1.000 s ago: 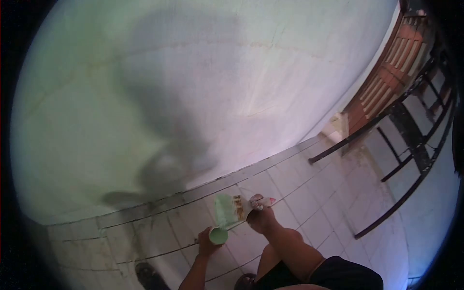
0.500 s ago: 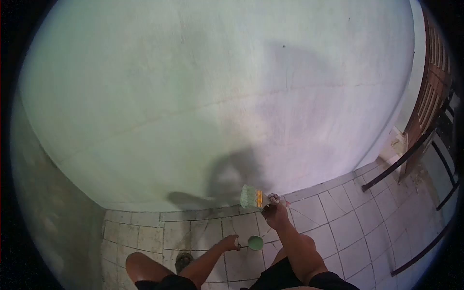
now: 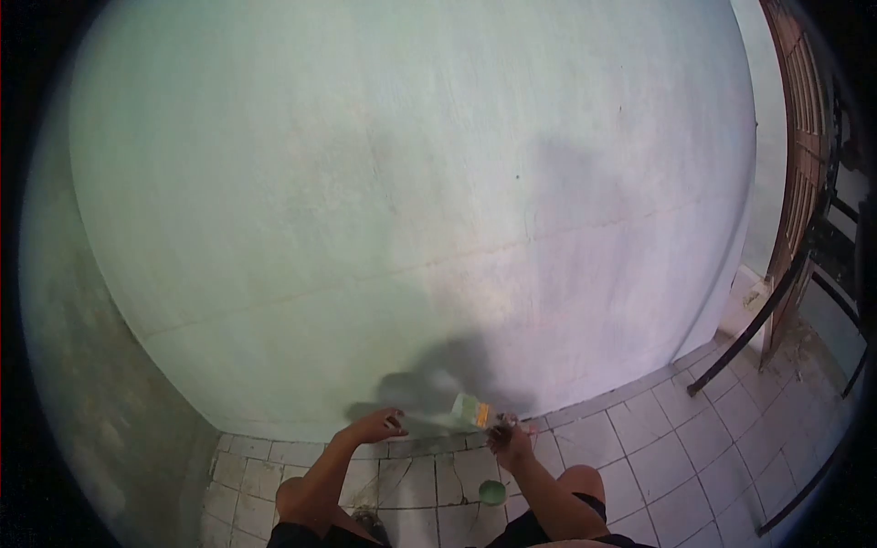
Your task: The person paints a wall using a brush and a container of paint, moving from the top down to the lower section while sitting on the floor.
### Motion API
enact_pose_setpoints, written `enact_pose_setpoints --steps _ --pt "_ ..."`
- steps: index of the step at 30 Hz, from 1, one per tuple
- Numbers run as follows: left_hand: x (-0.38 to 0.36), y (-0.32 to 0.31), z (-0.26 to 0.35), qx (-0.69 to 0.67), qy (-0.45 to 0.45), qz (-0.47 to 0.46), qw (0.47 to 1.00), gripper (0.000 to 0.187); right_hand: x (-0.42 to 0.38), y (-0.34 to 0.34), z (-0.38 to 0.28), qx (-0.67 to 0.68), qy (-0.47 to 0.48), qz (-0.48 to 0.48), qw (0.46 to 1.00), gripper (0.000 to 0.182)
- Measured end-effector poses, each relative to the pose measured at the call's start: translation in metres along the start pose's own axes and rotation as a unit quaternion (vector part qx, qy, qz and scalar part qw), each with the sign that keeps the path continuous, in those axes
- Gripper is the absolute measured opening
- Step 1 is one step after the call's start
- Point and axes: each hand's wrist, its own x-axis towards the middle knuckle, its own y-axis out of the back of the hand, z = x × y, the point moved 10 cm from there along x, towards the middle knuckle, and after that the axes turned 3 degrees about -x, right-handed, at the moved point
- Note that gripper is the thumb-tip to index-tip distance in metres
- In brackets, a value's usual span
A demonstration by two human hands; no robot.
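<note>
My right hand (image 3: 512, 442) grips a wide paintbrush (image 3: 470, 411) by its handle. The brush has pale green bristles and an orange and yellow band, and its head points left, close to the bottom of the wall (image 3: 301, 356). To the left, my left hand (image 3: 376, 425) is raised near the wall's foot with its fingers curved and apart, holding nothing. A small green cup (image 3: 491, 493) with green inside stands on the floor between my legs, below the brush.
Pale tiles (image 3: 585, 443) cover the floor. A darker grey wall (image 3: 119, 402) meets the painted one on the left. At the right are a black metal frame (image 3: 749, 333) with legs on the floor and a brown wooden door (image 3: 802, 173).
My left hand has moved up and left, away from the cup towards the wall. The brush in my right hand has turned slightly, and the view has tilted up.
</note>
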Motion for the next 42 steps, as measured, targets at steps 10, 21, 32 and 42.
enact_pose_setpoints --steps 10,21,32,42 --pt "-0.020 0.008 -0.005 0.014 0.011 -0.020 1.000 0.062 0.007 0.021 0.014 -0.035 -0.017 0.004 0.999 0.018" --pt "-0.034 0.040 -0.035 0.074 0.081 -0.047 0.993 0.060 0.003 0.018 0.001 -0.063 -0.012 -0.018 0.998 0.017" --pt "-0.038 0.047 0.038 -0.051 -0.112 0.121 0.985 0.094 0.006 0.045 -0.017 -0.040 0.005 -0.008 0.999 0.015" --pt "-0.036 0.036 0.056 -0.023 -0.150 0.143 0.978 0.105 0.000 0.056 -0.016 -0.072 -0.007 0.012 0.997 0.024"
